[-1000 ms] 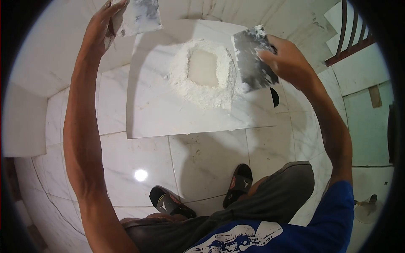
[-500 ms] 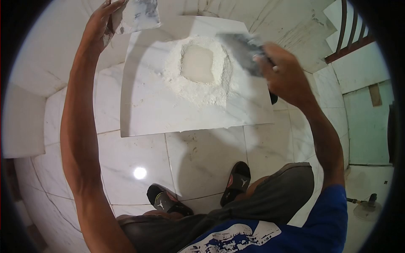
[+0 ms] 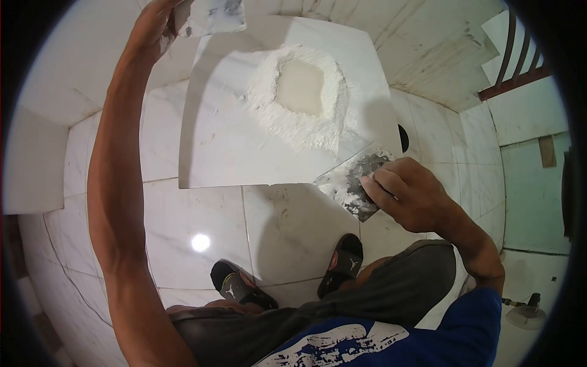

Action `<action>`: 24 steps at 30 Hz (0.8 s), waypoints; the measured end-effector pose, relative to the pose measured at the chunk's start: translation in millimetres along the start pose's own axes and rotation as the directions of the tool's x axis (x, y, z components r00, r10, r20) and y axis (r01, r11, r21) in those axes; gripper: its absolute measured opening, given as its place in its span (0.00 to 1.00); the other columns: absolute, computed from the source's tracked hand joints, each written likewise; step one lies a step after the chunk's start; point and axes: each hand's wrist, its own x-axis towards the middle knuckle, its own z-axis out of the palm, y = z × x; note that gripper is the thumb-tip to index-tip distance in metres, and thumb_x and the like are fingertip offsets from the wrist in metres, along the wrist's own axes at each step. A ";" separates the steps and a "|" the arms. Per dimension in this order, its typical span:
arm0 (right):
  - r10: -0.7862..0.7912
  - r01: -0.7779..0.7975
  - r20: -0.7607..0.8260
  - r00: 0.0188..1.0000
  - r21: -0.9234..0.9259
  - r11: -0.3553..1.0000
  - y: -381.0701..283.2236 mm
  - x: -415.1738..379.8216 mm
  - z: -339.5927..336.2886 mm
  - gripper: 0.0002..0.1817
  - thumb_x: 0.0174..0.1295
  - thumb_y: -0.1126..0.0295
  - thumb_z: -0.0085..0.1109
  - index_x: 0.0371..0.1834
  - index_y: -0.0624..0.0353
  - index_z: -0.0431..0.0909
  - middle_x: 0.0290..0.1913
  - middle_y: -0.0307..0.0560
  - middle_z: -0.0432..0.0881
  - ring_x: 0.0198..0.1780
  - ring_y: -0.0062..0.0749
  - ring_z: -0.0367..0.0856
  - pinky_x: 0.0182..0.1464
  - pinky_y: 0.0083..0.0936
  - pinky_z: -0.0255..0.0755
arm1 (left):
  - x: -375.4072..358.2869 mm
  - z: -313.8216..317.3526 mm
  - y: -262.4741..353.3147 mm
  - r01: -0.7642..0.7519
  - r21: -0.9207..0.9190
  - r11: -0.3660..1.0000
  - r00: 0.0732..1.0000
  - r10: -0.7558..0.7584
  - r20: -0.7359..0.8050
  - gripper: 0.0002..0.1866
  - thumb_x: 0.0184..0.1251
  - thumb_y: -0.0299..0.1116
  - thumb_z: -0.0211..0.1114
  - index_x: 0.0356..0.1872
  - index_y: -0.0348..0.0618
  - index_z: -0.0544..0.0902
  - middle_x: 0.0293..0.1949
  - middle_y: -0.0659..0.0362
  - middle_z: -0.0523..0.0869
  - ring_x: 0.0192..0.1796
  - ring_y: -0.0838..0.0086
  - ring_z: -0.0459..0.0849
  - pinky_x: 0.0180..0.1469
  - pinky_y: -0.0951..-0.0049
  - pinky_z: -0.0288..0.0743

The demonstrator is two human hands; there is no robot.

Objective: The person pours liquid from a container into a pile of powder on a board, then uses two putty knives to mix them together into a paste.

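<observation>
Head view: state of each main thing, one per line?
Right blade: streaked white
Right hand: gripping right blade
Left blade: smeared white, cut off by frame
Left hand: gripping left blade, partly out of frame
Board: speckled in places
Powder: heaped in a ring
Pool: pale, inside the ring
Slippers: worn

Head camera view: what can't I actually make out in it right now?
Left hand and left blade: head view, partly cut off by the top edge.
Handle of the right blade: head view, covered by the right hand.
Dark thing: head view, partly hidden by the white board.
Underside of the board: head view, hidden by its top.
Shirt print: head view, cut off by the bottom edge.
</observation>
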 end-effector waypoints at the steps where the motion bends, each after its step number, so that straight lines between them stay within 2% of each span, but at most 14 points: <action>1: -0.017 0.017 -0.007 1.000 -0.035 0.999 0.3 -2.0 5.9 0.20 0.55 0.73 0.61 0.51 0.68 0.78 0.42 0.49 0.77 0.43 0.38 0.78 0.45 0.34 0.74 | -1.2 4.5 1.9 -0.009 -0.007 1.000 1.000 0.009 0.007 0.20 0.68 0.34 0.66 0.57 0.41 0.73 0.32 0.70 0.74 0.28 0.88 0.70 0.25 0.84 0.63; 5: -0.070 0.065 -0.035 0.997 -0.118 0.991 5.8 0.5 26.1 0.20 0.54 0.72 0.61 0.50 0.68 0.79 0.41 0.48 0.77 0.43 0.37 0.78 0.45 0.33 0.74 | -8.5 17.1 16.7 0.033 0.045 0.998 0.997 -0.029 -0.073 0.19 0.67 0.35 0.66 0.56 0.42 0.74 0.32 0.70 0.74 0.30 0.87 0.71 0.28 0.82 0.66; 8: -0.101 0.090 -0.043 0.994 -0.202 0.975 13.0 10.3 37.9 0.18 0.55 0.73 0.59 0.50 0.67 0.80 0.40 0.47 0.77 0.43 0.36 0.77 0.45 0.31 0.73 | -1.0 4.8 10.0 -0.036 -0.013 0.999 0.999 0.036 0.024 0.19 0.67 0.35 0.66 0.56 0.42 0.73 0.33 0.70 0.74 0.30 0.87 0.71 0.29 0.83 0.66; 11: -0.103 0.086 -0.061 0.993 -0.243 0.966 19.2 19.1 43.0 0.19 0.56 0.72 0.59 0.51 0.66 0.80 0.40 0.46 0.76 0.43 0.36 0.76 0.46 0.31 0.73 | -8.2 10.7 16.1 -0.043 -0.007 0.999 0.999 0.043 -0.026 0.18 0.67 0.36 0.66 0.54 0.43 0.74 0.32 0.70 0.74 0.28 0.87 0.70 0.27 0.85 0.66; 14: -0.102 0.079 -0.083 0.991 -0.241 0.967 23.9 26.8 39.1 0.18 0.57 0.69 0.59 0.50 0.65 0.81 0.40 0.45 0.76 0.45 0.36 0.76 0.46 0.32 0.72 | -4.7 6.0 15.8 -0.044 0.015 0.999 0.999 0.044 0.005 0.18 0.68 0.36 0.66 0.53 0.43 0.74 0.32 0.70 0.74 0.28 0.88 0.70 0.26 0.85 0.65; 17: -0.058 0.050 -0.031 0.998 -0.204 0.978 31.2 35.5 24.9 0.15 0.57 0.68 0.59 0.47 0.63 0.81 0.41 0.46 0.77 0.46 0.36 0.76 0.46 0.32 0.71 | 3.1 -1.5 11.0 -0.059 -0.022 0.998 0.995 0.060 0.077 0.17 0.68 0.35 0.67 0.52 0.43 0.74 0.31 0.70 0.73 0.26 0.88 0.69 0.25 0.85 0.65; 20: 0.036 -0.030 0.028 0.999 -0.168 0.985 35.9 44.2 14.5 0.12 0.55 0.69 0.61 0.42 0.60 0.81 0.41 0.45 0.77 0.45 0.36 0.76 0.45 0.31 0.71 | -11.3 21.9 21.3 -0.097 -0.070 0.993 0.995 0.096 -0.015 0.15 0.68 0.34 0.67 0.51 0.43 0.74 0.29 0.71 0.72 0.23 0.88 0.67 0.22 0.85 0.62; 24: 0.074 -0.078 -0.053 0.996 -0.096 0.992 42.9 57.6 4.4 0.12 0.51 0.72 0.64 0.40 0.57 0.80 0.39 0.43 0.76 0.42 0.36 0.76 0.45 0.32 0.72 | 1.2 2.5 16.2 -0.053 -0.019 0.998 0.998 0.054 0.041 0.15 0.68 0.34 0.67 0.50 0.44 0.74 0.29 0.71 0.73 0.23 0.88 0.68 0.21 0.84 0.60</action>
